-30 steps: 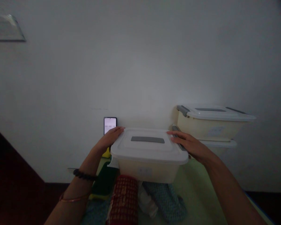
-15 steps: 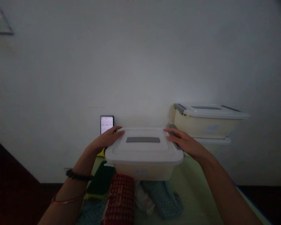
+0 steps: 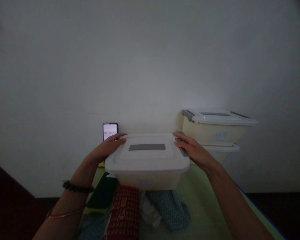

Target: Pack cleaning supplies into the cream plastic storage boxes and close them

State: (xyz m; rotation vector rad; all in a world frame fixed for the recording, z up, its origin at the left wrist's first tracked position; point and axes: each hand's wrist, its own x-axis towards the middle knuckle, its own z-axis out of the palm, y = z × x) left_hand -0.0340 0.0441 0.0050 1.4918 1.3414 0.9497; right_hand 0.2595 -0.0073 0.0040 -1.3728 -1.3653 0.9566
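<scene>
A storage box [image 3: 147, 163] with a white lid, a grey lid handle and a cream body is in the middle of the head view, its lid on. My left hand [image 3: 112, 143] grips the left end of the lid, thumb on top. On the opposite end my right hand [image 3: 190, 146] is closed around the edge by the grey latch [image 3: 182, 148], which it partly covers. Just in front of the box lie a red patterned roll [image 3: 125, 213], a crumpled white piece [image 3: 150, 211] and a blue-green checked cloth [image 3: 172, 210].
Two similar boxes are stacked against the wall at right, the upper box [image 3: 215, 133] over a lower lid [image 3: 222, 148]. A phone [image 3: 110, 131] showing a timer stands behind my left hand. A green-and-yellow sponge [image 3: 102, 193] lies at left on the light green tabletop [image 3: 205, 206].
The whole view has shifted slightly, so everything appears a little further left. Both hands keep their places on the ends of the storage box.
</scene>
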